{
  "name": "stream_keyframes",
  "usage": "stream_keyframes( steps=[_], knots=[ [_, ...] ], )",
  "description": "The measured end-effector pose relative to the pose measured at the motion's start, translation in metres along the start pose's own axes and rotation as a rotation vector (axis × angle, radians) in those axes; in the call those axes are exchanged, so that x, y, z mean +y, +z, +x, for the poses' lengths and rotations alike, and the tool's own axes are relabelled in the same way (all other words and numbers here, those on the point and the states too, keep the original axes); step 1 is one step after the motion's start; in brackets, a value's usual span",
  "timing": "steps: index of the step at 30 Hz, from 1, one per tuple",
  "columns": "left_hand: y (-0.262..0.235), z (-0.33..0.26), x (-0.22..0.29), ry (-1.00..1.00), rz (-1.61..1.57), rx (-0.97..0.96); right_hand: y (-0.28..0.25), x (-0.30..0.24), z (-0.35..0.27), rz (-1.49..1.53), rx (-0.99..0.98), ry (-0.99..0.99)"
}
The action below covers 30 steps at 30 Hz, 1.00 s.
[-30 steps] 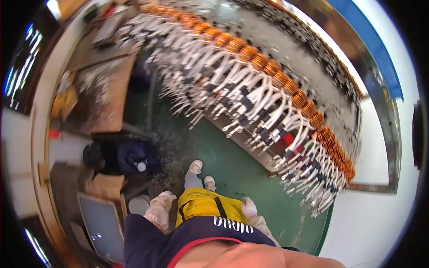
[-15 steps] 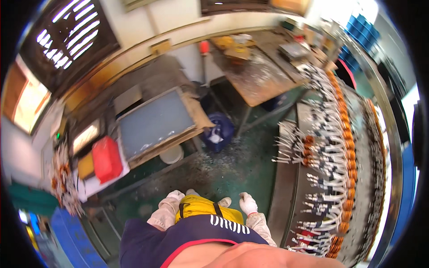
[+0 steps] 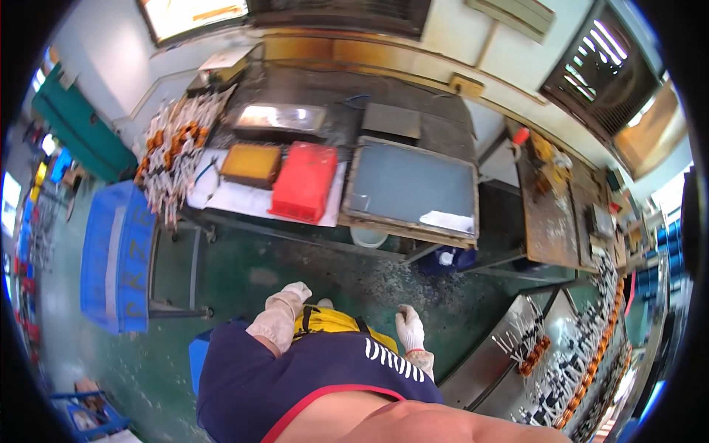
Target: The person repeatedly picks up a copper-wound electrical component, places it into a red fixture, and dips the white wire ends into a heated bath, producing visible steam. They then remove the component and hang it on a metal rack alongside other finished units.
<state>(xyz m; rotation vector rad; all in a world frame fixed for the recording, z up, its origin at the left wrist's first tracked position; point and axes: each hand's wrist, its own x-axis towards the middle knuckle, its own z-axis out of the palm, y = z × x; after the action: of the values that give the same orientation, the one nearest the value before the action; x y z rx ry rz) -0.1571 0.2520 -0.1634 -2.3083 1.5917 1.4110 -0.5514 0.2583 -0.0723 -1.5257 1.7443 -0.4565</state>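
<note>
Plainly, nearest of all is the navy shirt (image 3: 317, 373), edged in red at the collar, with the yellow apron (image 3: 329, 320) below it at the waist. The apron sits between the 2 gloved hands: the left hand (image 3: 298, 291) is just beyond its left edge, the right hand (image 3: 410, 329) just beside its right edge. Both have their fingers partly bent (the white gloves blur their outlines), so whether either grip is open or closed I cannot tell.

To the right, a small coil bunch (image 3: 535, 356) with white leads lies on metal, beside a long row of orange coils (image 3: 591, 362). To the left, a blue crate (image 3: 111, 258) stands at the end of the main tabletop (image 3: 436, 92).

Under that tabletop are a white tub (image 3: 368, 238) and a blue jug (image 3: 464, 258). On it, toward the front, a framed tray (image 3: 413, 231) with a grey-blue surface lies right of a red box (image 3: 304, 181). A yellow block (image 3: 251, 164) is just left of the box, and more coils (image 3: 177, 136) are heaped at the left end. Behind are a shiny pan (image 3: 281, 118) and a grey plate (image 3: 391, 120).

Farther right stands a 2nd tabletop (image 3: 548, 232), brown and worn; a slatted window (image 3: 591, 63) is in the wall beyond.
</note>
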Motion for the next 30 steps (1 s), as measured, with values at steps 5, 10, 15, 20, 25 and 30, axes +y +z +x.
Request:
stream_keyframes(
  steps=[5,10,15,20,25,30],
  knots=[
    [-0.043,-0.028,-0.062,-0.18,-0.107,0.084,0.031,-0.098,0.041,0.142,-0.127,-0.155],
    [-0.048,-0.053,-0.129,-0.367,-0.295,0.191,0.047,-0.2,0.08,0.196,-0.312,-0.389],
    [0.007,-0.09,-0.183,-0.294,-0.327,0.348,0.059,-0.279,0.12,0.173,-0.462,-0.563],
    [0.039,-0.09,-0.202,-0.61,-0.92,0.534,0.072,-0.323,0.154,0.274,-0.58,-0.659],
    [-0.02,-0.088,-0.213,-0.628,-1.085,0.645,0.081,-0.352,0.185,0.253,-0.644,-0.704],
    [-0.15,-0.062,-0.221,-0.118,-1.303,0.788,0.093,-0.359,0.207,0.385,-0.656,-0.626]
  ],
)
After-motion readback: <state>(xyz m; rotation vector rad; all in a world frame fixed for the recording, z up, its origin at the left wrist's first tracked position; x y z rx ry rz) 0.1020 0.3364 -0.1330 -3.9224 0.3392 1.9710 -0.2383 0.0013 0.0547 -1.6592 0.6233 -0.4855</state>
